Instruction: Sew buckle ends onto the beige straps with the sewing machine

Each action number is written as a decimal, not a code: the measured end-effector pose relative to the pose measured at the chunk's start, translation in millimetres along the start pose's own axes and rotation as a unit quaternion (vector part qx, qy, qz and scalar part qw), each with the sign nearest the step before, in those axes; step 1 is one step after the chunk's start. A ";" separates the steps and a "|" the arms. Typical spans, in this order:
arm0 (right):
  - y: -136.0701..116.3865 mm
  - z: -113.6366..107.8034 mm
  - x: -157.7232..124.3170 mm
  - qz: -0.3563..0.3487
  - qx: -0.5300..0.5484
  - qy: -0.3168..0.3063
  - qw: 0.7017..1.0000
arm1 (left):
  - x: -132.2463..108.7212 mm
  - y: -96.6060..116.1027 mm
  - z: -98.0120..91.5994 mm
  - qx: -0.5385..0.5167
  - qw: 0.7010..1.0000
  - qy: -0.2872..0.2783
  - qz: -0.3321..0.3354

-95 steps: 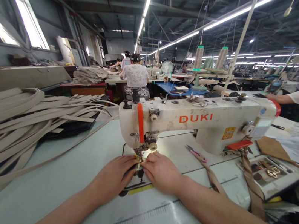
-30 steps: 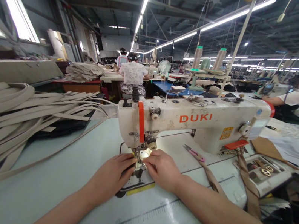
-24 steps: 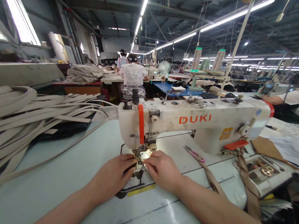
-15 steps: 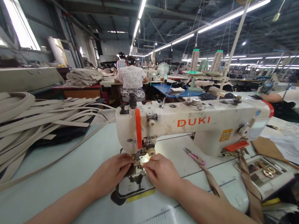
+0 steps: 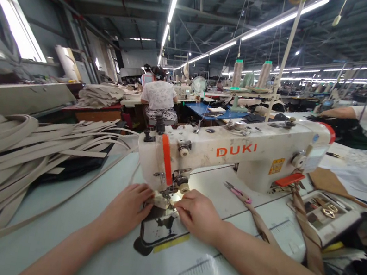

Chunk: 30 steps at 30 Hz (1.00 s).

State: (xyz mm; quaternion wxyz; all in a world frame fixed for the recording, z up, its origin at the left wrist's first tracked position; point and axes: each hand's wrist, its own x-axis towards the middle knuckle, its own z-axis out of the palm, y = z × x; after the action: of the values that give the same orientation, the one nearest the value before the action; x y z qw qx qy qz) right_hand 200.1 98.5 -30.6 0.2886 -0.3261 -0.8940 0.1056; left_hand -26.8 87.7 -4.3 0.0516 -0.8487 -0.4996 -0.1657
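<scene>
left hand (image 5: 127, 209), right hand (image 5: 199, 214) | both at sewing machine (image 5: 204, 148) | strips (image 5: 12, 153) leftward

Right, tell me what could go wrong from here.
The left hand and right hand are close to the needle area of the sewing machine, so a finger might get caught. The small pale piece between them could skew. The pink-handled snips lie loose nearby and might nick someone.

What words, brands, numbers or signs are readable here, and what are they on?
"DUKI": orange letters on the sewing machine.
Yellow label on the same machine: too small to read.
Round blue sticker, also on the machine: too small to read.
Ruler on the table: marks show; any numbers are too blurred.
</scene>
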 end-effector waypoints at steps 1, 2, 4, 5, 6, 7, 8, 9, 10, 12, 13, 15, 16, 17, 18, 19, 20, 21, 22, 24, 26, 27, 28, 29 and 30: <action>-0.8 0.3 0.6 -0.009 -0.006 -0.006 1.000 | -9.3 3.1 -1.3 -0.010 1.000 0.000 -0.020; -1.6 0.7 1.3 -0.020 -0.010 -0.014 1.000 | -17.4 5.7 -1.3 -0.022 0.999 0.003 -0.038; -3.1 1.6 2.6 -0.040 -0.021 -0.030 0.999 | -28.7 9.2 1.2 -0.045 0.996 0.014 -0.069; -3.6 2.0 2.9 -0.049 -0.031 -0.036 0.998 | -32.0 10.2 3.1 -0.053 0.995 0.019 -0.079; -4.0 2.3 3.1 -0.057 -0.043 -0.042 0.997 | -33.8 10.7 4.9 -0.057 0.994 0.022 -0.086; -4.1 2.5 3.0 -0.064 -0.055 -0.046 0.995 | -34.7 11.1 6.4 -0.059 0.994 0.024 -0.093; -4.0 2.5 2.8 -0.070 -0.067 -0.049 0.994 | -35.0 11.4 7.5 -0.061 0.993 0.025 -0.096; -3.8 2.4 2.5 -0.076 -0.077 -0.052 0.993 | -35.0 11.7 8.0 -0.062 0.993 0.024 -0.098; -3.6 2.1 2.2 -0.080 -0.084 -0.054 0.992 | -35.0 12.3 8.2 -0.063 0.993 0.023 -0.097; -3.4 1.0 1.8 -0.084 -0.092 -0.058 0.990 | -35.2 14.0 7.7 -0.061 0.994 0.018 -0.093; -3.6 0.2 1.8 -0.086 -0.095 -0.059 0.990 | -35.3 15.0 7.5 -0.058 0.994 0.014 -0.089; -4.7 -1.5 2.1 -0.088 -0.103 -0.063 0.989 | -34.4 17.1 7.8 -0.046 0.996 0.015 -0.078; -5.5 -2.3 2.4 -0.088 -0.107 -0.065 0.988 | -33.2 17.9 8.5 -0.041 0.997 0.019 -0.069; -6.4 -3.1 2.6 -0.087 -0.112 -0.067 0.988 | -31.4 18.6 9.6 -0.039 0.997 0.024 -0.058; -7.3 -3.7 2.7 -0.086 -0.116 -0.069 0.987 | -29.2 19.1 11.0 -0.041 0.998 0.028 -0.045; -8.2 -4.3 2.8 -0.085 -0.119 -0.071 0.987 | -26.7 19.4 12.7 -0.047 0.998 0.032 -0.032; -8.9 -4.7 2.9 -0.084 -0.120 -0.072 0.987 | -24.3 19.3 14.6 -0.055 0.998 0.037 -0.019; -9.4 -4.9 2.9 -0.083 -0.121 -0.073 0.986 | -22.3 19.0 16.5 -0.063 0.997 0.041 -0.007; -9.7 -5.1 3.0 -0.083 -0.122 -0.075 0.986 | -20.7 18.4 18.4 -0.069 0.996 0.047 0.005; -9.7 -5.1 3.1 -0.083 -0.122 -0.075 0.986 | -19.6 16.5 21.7 -0.073 0.995 0.062 0.025; -9.2 -5.0 3.3 -0.085 -0.123 -0.073 0.986 | -20.5 14.4 23.8 -0.070 0.994 0.071 0.041; -8.9 -5.0 3.4 -0.087 -0.124 -0.072 0.986 | -21.3 13.5 24.5 -0.067 0.994 0.074 0.047; -8.7 -5.0 3.4 -0.088 -0.125 -0.071 0.986 | -22.1 12.7 24.9 -0.064 0.994 0.074 0.051; -8.5 -5.0 3.4 -0.089 -0.126 -0.071 0.985 | -22.8 12.1 25.1 -0.062 0.994 0.073 0.054; -8.3 -5.0 3.3 -0.090 -0.127 -0.071 0.985 | -23.2 11.8 25.1 -0.060 0.994 0.071 0.056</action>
State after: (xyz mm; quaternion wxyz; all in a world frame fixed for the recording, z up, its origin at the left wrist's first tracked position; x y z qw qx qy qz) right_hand 196.6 94.2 -22.0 0.1888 -0.2700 -0.9441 -0.0123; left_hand -21.1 68.9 -34.7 0.0455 -0.8631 -0.4352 -0.2522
